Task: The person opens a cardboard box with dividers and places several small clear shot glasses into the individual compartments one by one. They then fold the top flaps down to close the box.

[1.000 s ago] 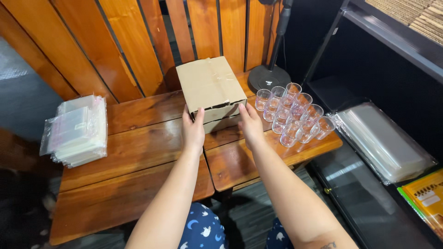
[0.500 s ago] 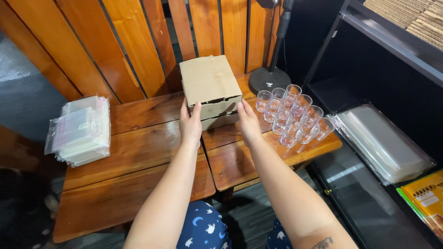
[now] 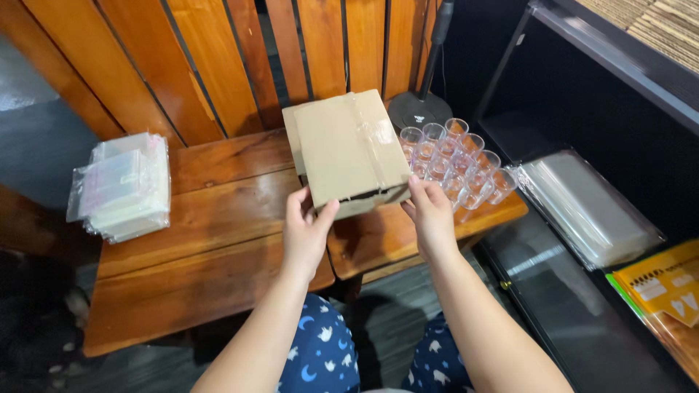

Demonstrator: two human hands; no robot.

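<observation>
A brown cardboard box (image 3: pixel 348 149) with clear tape across its top sits on the wooden table (image 3: pixel 211 225), its near edge lifted toward me. My left hand (image 3: pixel 307 229) grips the box's near left corner, thumb on its front face. My right hand (image 3: pixel 429 215) holds the near right corner, fingers against the side. Both forearms reach in from below.
Several clear plastic cups (image 3: pixel 455 160) stand in a cluster right of the box. A stack of clear plastic bags (image 3: pixel 122 185) lies at the table's left end. A wooden slat backrest (image 3: pixel 218 58) rises behind. Packs of clear bags (image 3: pixel 586 207) lie on a dark shelf at right.
Both hands have drawn the box toward me, and its top face now tilts more toward the camera. The cups and the bags have not moved.
</observation>
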